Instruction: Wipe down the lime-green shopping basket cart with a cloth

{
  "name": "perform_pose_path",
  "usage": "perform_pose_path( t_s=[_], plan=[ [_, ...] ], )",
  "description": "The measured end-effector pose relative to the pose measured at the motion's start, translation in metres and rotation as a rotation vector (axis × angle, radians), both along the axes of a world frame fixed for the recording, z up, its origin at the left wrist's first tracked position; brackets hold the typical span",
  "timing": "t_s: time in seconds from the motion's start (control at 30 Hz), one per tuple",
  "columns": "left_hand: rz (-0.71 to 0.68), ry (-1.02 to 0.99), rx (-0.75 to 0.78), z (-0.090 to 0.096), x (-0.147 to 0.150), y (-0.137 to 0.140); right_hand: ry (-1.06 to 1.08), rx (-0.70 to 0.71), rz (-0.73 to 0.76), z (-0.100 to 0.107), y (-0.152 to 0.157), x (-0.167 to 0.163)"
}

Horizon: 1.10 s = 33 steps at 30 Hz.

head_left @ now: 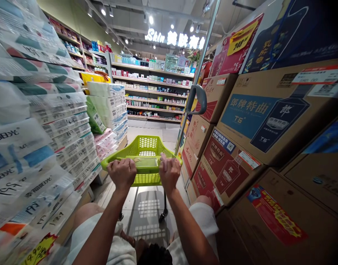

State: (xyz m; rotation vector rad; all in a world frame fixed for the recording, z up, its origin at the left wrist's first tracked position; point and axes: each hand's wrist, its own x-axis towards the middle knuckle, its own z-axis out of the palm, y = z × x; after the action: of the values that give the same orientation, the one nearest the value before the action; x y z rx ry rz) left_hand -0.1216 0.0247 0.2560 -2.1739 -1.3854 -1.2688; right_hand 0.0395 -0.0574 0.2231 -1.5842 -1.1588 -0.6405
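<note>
A lime-green shopping cart (146, 179) with a perforated plastic basket stands right in front of me on the tiled floor. My left hand (121, 172) is wrapped round the left end of the cart's handle (146, 163). Round its right end my right hand (170, 170) is closed, with something small and pinkish at its thumb side that I cannot make out. What shows of the basket's inside holds no goods. Below the handle, a dark caster wheel (163, 216) rests on the tiles.
Stacked packs of tissue paper (58, 121) line the left side. Printed cardboard boxes (240, 114) are piled close on the right, beside a metal pole (206, 48) with a grey handle (196, 99). Shelves of cosmetics (155, 88) stand across the far end of the aisle floor (152, 129).
</note>
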Motion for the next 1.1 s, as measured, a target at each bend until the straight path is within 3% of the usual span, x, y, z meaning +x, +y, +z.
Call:
perform_pose_path(
  t_s=[0.13, 0.27, 0.37, 0.47, 0.6, 0.7, 0.83, 1.03, 1.1],
  plan=[
    [-0.025, 0.084, -0.022, 0.002, 0.006, -0.012, -0.067, -0.050, 0.152, -0.003, 0.012, -0.025],
    [-0.132, 0.191, -0.095, 0.010, -0.017, 0.000, -0.060, -0.147, 0.059, 0.001, 0.006, 0.019],
    [-0.151, 0.225, -0.134, 0.014, -0.027, 0.014, 0.027, -0.244, -0.034, 0.015, 0.013, 0.040],
    [-0.179, 0.255, -0.175, 0.014, -0.019, 0.017, 0.038, -0.308, -0.019, 0.034, 0.035, 0.023],
    [-0.181, 0.243, -0.169, 0.012, 0.001, 0.008, -0.149, -0.381, 0.095, 0.053, 0.056, -0.014],
    [-0.161, 0.256, -0.178, 0.013, 0.001, 0.005, -0.236, -0.404, 0.223, 0.056, 0.050, -0.006],
    [-0.226, 0.338, -0.234, 0.021, -0.009, 0.012, -0.140, -0.300, 0.256, 0.042, 0.032, 0.032],
    [-0.353, 0.395, -0.182, 0.024, 0.000, 0.004, 0.419, 0.050, -0.182, 0.001, 0.047, 0.040],
    [-0.347, 0.405, -0.157, 0.022, 0.005, -0.004, 0.619, 0.093, -0.234, -0.001, 0.054, 0.055]
  ],
)
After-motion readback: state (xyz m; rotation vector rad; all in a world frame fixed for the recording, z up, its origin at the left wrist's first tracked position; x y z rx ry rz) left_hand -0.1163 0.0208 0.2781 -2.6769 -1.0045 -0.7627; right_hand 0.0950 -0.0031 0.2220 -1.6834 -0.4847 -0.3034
